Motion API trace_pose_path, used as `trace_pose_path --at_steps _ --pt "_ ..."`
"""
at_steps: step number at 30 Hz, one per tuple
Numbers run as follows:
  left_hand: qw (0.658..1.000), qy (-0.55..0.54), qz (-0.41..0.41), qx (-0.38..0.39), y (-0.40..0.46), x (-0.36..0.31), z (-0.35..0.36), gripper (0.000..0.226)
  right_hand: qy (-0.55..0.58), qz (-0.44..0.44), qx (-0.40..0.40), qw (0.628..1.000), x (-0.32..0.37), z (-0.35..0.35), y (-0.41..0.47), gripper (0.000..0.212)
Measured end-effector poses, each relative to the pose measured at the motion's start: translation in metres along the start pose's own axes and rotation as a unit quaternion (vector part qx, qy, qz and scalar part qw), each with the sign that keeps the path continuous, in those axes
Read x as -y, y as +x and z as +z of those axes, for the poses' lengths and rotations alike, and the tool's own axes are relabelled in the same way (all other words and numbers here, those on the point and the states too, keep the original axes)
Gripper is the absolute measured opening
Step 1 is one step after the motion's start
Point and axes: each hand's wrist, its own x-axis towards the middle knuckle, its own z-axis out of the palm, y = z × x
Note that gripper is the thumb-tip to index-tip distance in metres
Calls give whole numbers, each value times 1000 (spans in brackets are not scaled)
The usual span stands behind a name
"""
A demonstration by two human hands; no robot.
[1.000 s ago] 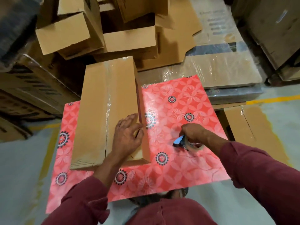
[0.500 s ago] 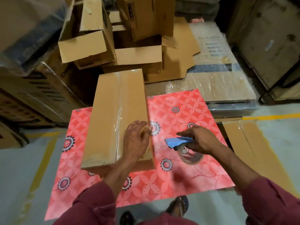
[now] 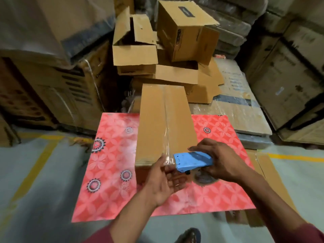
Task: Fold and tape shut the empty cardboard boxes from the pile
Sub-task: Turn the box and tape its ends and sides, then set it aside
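Matt cardboard box (image 3: 164, 123), glossy clear tape; dispenser (image 3: 192, 161) seemingly plastic.

Grey floor (image 3: 43, 199), yellow lines (image 3: 296, 157), wrapped cartons (image 3: 52, 95) stacked behind

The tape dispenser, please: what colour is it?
Blue, clearest in the head view: tape dispenser.

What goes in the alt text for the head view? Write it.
A person's right hand holds a blue tape dispenser at the near end of a taped cardboard box on a red floral mat, left hand open beside it; open boxes piled behind.
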Motion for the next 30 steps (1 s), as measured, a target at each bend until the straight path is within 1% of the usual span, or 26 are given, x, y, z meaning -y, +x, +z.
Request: trace_pose_path --at_steps 2,4,6,8,10,12,14,17,19,22,25,28,30 --pt "999 -45 -6 -1 -13 -6 -19 64 -29 -9 22 999 20 7 10 66" --pt "998 -69 -2 -1 -26 -11 -35 57 -48 -28 43 998 37 12 20 65" --pt "997 -77 9 -7 -35 -15 -46 43 -62 -40 64 995 50 18 30 66" --pt "997 -72 29 -18 -42 -18 -52 30 -73 -48 84 993 61 23 37 72" --pt "997 -49 43 -37 -46 -21 -55 22 -88 -60 105 989 68 26 44 88" --pt "996 -20 61 -69 -49 -24 -54 22 -120 -71 118 983 73 28 50 99" --pt "989 29 84 -116 -51 -29 -53 24 -163 -80 124 976 78 30 56 100" --pt "961 138 157 -182 -48 -37 -53 26 -224 -90 124 962 85 33 63 91" --pt "945 175 186 -202 -46 -40 -53 26 -202 -87 129 967 85 32 65 85" --pt "934 195 199 -223 -41 -45 -54 25 -108 -79 130 982 82 28 66 77" --pt "932 195 203 -227 -34 -47 -55 23 -41 -68 133 988 74 28 65 72" --pt "937 177 207 -221 -31 -51 -58 19 -31 -34 111 993 64 26 65 72" --pt "942 168 205 -207 -31 -53 -58 16 -9 -14 120 993 61 24 66 74"
